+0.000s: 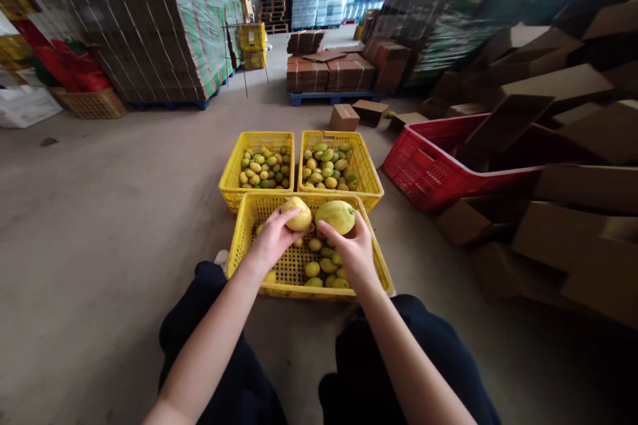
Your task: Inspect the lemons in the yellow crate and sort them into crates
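Above the front yellow crate (310,290), my left hand (276,232) is closed round a pale yellow lemon-like fruit (299,214). Close beside it, my right hand (349,242) grips a larger, oval yellow-green lemon-like fruit (336,216) between thumb and fingers. The two fruits are held at about the same height, with a narrow gap between them. Loose fruits (327,265) of the same sort lie mainly in the right side of the front crate, with a few at its left. My hands and the held fruits hide part of the crate's inside.
Behind stand two yellow crates of fruit, one left (232,176) and one right (371,176). A red crate (423,169) and heaped cardboard boxes (573,259) are at the right. Flattened cartons (331,73) lie on a blue pallet (323,99) farther back. Wrapped stacks (149,26) flank the passage.
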Motion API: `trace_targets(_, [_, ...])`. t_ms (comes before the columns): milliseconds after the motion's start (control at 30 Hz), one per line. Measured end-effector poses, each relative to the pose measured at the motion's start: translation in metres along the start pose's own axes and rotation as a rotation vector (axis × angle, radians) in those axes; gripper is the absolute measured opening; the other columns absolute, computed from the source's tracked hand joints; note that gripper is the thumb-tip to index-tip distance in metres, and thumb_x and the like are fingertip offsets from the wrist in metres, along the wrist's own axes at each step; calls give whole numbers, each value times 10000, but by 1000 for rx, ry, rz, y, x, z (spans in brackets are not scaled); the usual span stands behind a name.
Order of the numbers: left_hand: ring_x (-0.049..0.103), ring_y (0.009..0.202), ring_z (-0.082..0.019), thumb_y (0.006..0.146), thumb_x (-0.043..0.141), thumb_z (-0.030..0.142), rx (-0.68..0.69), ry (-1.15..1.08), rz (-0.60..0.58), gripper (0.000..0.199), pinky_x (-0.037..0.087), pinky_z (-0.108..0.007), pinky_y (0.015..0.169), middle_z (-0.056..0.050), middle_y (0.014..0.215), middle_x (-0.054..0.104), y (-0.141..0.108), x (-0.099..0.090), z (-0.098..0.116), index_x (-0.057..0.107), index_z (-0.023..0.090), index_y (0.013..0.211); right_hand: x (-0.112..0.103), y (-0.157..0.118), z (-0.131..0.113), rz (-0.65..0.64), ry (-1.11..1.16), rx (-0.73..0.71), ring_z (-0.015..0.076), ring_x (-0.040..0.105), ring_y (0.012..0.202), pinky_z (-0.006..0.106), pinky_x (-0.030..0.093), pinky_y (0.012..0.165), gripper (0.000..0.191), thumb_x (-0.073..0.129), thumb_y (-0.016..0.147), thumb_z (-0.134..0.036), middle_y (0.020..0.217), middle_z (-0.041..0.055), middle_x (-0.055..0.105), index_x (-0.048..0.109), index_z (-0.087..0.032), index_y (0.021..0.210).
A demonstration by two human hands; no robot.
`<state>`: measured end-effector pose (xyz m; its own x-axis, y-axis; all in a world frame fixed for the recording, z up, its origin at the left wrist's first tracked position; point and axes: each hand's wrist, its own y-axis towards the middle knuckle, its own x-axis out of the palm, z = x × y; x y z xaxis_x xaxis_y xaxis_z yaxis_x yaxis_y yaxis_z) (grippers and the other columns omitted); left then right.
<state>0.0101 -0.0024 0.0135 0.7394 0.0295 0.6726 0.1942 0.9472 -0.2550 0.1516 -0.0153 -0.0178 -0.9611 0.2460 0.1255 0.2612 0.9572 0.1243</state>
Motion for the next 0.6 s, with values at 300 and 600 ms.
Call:
trace_targets(300, [569, 1024, -191, 580, 797, 118, 387, 530, -213, 527, 463, -268, 888, -63, 1157, 592, -9, -10, 15, 614, 207, 1067, -6, 2, -6, 28, -356, -308, 229, 638, 924, 394, 539, 789, 567, 792, 609, -373, 1047, 57, 658, 553, -224, 1102])
trace_targets(600, [553, 1086, -230, 606, 797, 187, 381, 752, -315, 567, 461, -347, 921, -79, 1242, 553, -12, -19, 17, 576, 225, 1127, -6, -8, -7, -4, -617, -622, 253, 638, 1005, 418, 522, 874, 555, 737, 704, -345, 1120, 110, 655, 530, -213, 1201])
